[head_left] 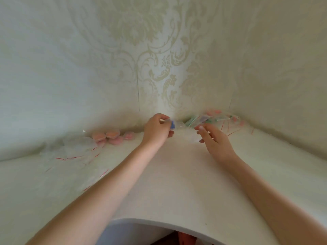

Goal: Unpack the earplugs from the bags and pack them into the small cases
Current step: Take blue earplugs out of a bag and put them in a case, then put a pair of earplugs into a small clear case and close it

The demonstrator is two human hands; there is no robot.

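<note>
Pale wallpaper (159, 55) with a cream damask pattern fills the background, and a white table (177, 174) runs below it, its near edge curving across the bottom of the view.

At the far left of the table lies a loose heap of empty clear bags (74, 149) with thin red strips along their edges; a few more lie nearer the front edge. Just behind and to the right of that heap, close to the wall, sits a cluster of small cases (110, 136) showing orange and pink contents; how many there are is hard to tell through the blur.

Right of the cases, the left hand (155, 129) is raised just above the table near the wall. Its fingers are curled and its thumb and fingertips pinch a small clear bag (174, 125) with something blue inside, most likely an earplug, though it is too blurred to be sure.

Just beside it, the right hand (215, 138) hovers with its fingers bent and slightly apart. A faint clear film shows under its fingertips, but whether the hand grips anything I cannot tell.

Behind the right hand, against the wall, lies a pile of filled bags (217, 118) holding green, pink and orange pieces, red strips scattered around it.
</note>
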